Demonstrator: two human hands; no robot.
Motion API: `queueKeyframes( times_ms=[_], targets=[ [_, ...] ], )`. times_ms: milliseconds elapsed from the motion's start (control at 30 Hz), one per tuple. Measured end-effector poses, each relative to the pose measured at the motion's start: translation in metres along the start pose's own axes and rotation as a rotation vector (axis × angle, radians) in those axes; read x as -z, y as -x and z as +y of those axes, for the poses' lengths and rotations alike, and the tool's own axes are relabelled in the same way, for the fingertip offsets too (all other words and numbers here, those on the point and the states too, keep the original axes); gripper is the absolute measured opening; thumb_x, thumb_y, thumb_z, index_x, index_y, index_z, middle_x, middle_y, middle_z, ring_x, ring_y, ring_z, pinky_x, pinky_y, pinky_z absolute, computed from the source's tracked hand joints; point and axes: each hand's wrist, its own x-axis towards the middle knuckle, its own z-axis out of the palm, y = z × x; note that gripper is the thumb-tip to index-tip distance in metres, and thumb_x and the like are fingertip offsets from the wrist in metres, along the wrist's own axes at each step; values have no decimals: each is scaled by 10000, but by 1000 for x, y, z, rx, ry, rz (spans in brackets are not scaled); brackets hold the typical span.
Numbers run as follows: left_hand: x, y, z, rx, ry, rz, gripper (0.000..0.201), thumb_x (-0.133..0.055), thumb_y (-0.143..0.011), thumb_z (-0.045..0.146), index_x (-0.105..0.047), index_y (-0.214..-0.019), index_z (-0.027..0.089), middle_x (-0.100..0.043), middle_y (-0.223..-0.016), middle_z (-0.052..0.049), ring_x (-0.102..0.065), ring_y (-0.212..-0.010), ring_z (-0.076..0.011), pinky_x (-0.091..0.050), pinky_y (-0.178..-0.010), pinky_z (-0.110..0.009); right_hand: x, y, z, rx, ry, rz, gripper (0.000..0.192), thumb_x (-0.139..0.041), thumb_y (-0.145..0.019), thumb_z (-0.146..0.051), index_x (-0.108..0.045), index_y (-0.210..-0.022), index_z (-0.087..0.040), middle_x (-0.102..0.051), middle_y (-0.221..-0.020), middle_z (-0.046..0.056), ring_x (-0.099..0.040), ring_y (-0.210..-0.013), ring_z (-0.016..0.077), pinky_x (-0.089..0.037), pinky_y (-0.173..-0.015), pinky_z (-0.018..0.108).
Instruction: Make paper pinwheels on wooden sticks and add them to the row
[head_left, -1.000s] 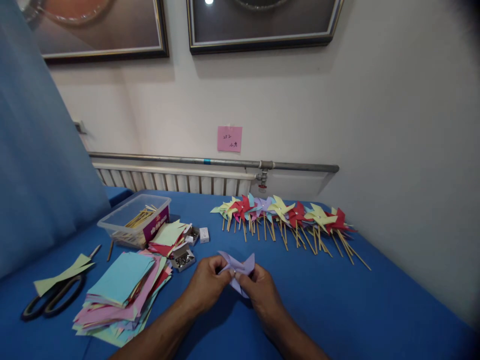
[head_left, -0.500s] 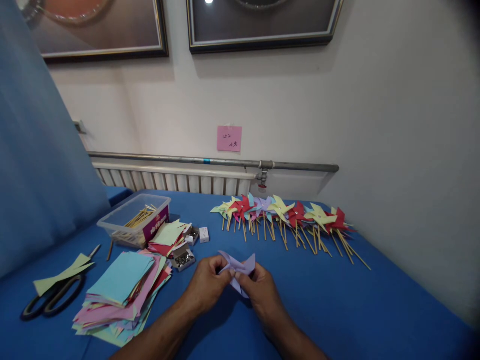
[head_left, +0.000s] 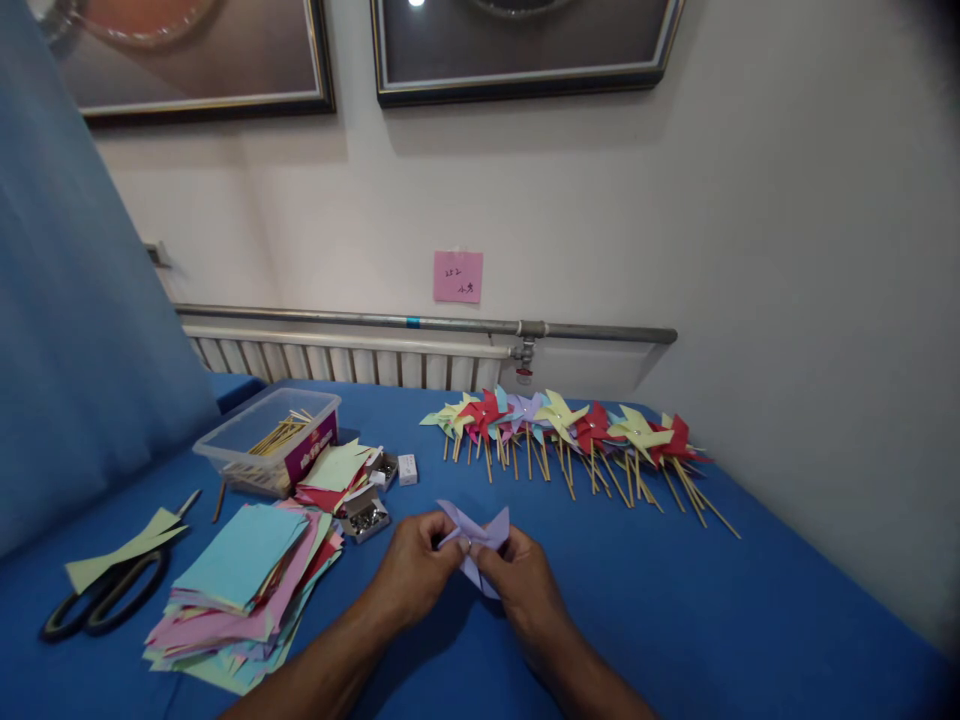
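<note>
A light purple paper pinwheel (head_left: 487, 535) is held between both hands above the blue-covered table. My left hand (head_left: 418, 562) grips its left side, thumb at the centre. My right hand (head_left: 525, 578) grips the right side, with its thumb close to the left one. A small shiny pin head (head_left: 466, 544) shows at the middle, between the two thumbs. The fingers behind the paper are hidden, and no stick can be made out on this pinwheel. Left of my hands lies an open small box of metal pins (head_left: 366, 520).
Finished pinwheels on sticks (head_left: 559, 415) lie in a row at the back right. Coloured paper sheets (head_left: 240, 555) are stacked at left, beside black-handled scissors (head_left: 105, 595) under a green paper piece. A clear plastic box (head_left: 262, 412) holds wooden sticks. A radiator (head_left: 352, 358) runs along the wall.
Almost nothing differs. Both hands keep the same hold on the purple pinwheel, and the whole view has shifted very slightly.
</note>
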Motion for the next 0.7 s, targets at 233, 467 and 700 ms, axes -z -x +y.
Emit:
queueKeyframes(
  times_ms=[233,467,700],
  targets=[
    [-1,0,1,12,-16,0,266,-676,-733,415,-559,-628,200,-498,-589,49,-426,-590,-118,-336,-579,-247,-1,1,-3,30,25,-18,399,-916,-662,-500,-771,-858,-185,-775,-787,56,-697,-753,249,-544,-706,334],
    [1,-1,3,26,-5,-13,256,-684,-726,414,-595,-651,186,-516,-600,41,-437,-596,-122,-344,-584,-251,-1,-1,-4,45,65,-21,426,-918,-644,-534,-764,-833,-185,-751,-749,35,-655,-697,219,-520,-682,316],
    [0,-2,-1,25,-1,6,260,-686,-732,414,-586,-652,188,-508,-594,42,-428,-587,-123,-326,-572,-250,0,-1,-4,41,73,-13,423,-919,-636,-539,-745,-799,-190,-722,-707,21,-631,-666,206,-491,-648,302]
  ],
)
